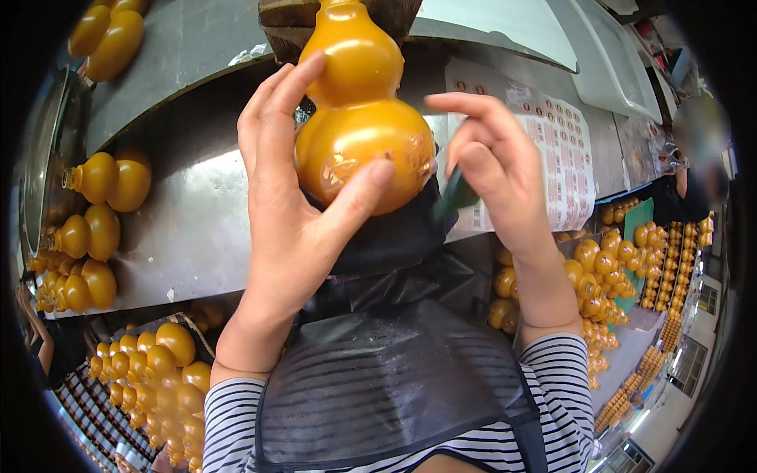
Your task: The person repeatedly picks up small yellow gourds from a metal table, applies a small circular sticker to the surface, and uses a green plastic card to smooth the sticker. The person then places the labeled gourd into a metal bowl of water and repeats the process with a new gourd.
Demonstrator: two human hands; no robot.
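A dark, glossy apron (394, 386) is covering the person's front, and striped sleeves (233, 414) are showing at either side of it. Just beyond, black material (378, 256) is lying under the near end of an orange-yellow, gourd-shaped bottle (351, 59), which is sitting at the middle of the upper view with its narrow end pointing away from the person. The left hand (288, 213) is gripping this bottle, its thumb pressing on the larger bulb and its fingers spreading along the left side toward the waist. Shiny, wrinkled patches are catching the light on that bulb. The right hand (505, 169) is hovering just beside it, index finger extending toward the bottle, other fingers curling around a blurred, dark green piece (456, 195). A metal table (197, 229) is stretching across behind the hands, with sheets of printed labels (564, 158) lying on its right part and several similar bottles (98, 177) resting on its left part. A brown block (284, 31) is standing at the bottle's narrow end; whether the two are touching cannot be told. A whitish plastic tray (619, 59) is lying toward the upper right. Farther off, many more bottles are filling both sides, massing at lower left (162, 363) and running in rows at right beside a green panel (645, 229), while a dark-clad co-worker (684, 193) is appearing near the right edge.
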